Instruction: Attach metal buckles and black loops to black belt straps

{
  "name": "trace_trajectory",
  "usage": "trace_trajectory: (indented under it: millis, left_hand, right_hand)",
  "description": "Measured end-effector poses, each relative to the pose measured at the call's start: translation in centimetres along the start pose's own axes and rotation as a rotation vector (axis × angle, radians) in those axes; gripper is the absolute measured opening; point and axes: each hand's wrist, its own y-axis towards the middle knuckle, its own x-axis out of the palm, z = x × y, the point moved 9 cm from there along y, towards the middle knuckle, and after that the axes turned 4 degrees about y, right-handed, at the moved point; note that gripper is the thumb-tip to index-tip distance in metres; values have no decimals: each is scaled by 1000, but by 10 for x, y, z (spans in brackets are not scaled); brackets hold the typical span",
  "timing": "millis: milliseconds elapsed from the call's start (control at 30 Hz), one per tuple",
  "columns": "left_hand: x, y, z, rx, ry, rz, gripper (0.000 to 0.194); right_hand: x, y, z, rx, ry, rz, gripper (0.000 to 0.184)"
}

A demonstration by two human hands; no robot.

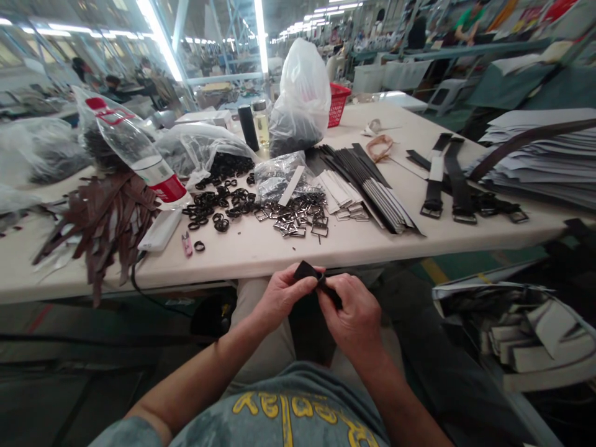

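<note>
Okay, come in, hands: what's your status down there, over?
Left hand and right hand both gripping black strip. Held just off the table's near edge. Buckles and black loops beyond.

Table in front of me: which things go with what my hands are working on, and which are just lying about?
Probably belong:
black strap, between left hand and right hand
black loops
metal buckles
black strips
buckled straps
pink snips

Probably just lying about:
red-labelled bottle
red basket
jar of yellowish liquid, though its use is unclear
</note>
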Motion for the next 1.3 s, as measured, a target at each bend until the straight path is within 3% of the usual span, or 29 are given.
trace_trajectory:
  millis: [67, 167, 300, 433, 533, 733, 833, 1033, 1200, 1300]
  left_hand:
    - [-4, 1, 9, 58, 55, 18, 37]
    - [-16, 6, 22, 141, 112, 63, 30]
    - [-31, 12, 21, 140, 99, 108, 32]
    - [-19, 12, 9, 45, 38, 3, 31]
    - [-10, 7, 11, 38, 66, -64, 36]
    - [6, -4, 27, 184, 322, -194, 46]
    - [11, -10, 31, 282, 479, -211, 43]
    - [-4, -9, 32, 326, 553, -119, 41]
    - [-12, 6, 28, 321, 566, -150, 44]
    - [-34, 33, 29, 354, 662, -24, 42]
  right_hand:
    - [3, -1, 11, 93, 99, -25, 4]
    - [20, -10, 32, 290, 333, -179, 29]
    - [42, -25, 46, 456, 534, -382, 20]
    - [39, -23, 51, 447, 484, -342, 27]
    - [35, -19, 52, 429, 450, -337, 25]
    - [50, -16, 46, 475, 811, -424, 36]
    - [59, -19, 47, 561, 848, -409, 38]
    - [75, -34, 43, 642, 793, -485, 45]
    - [65, -36, 52, 637, 658, -346, 47]
    - [54, -37, 60, 628, 592, -276, 48]
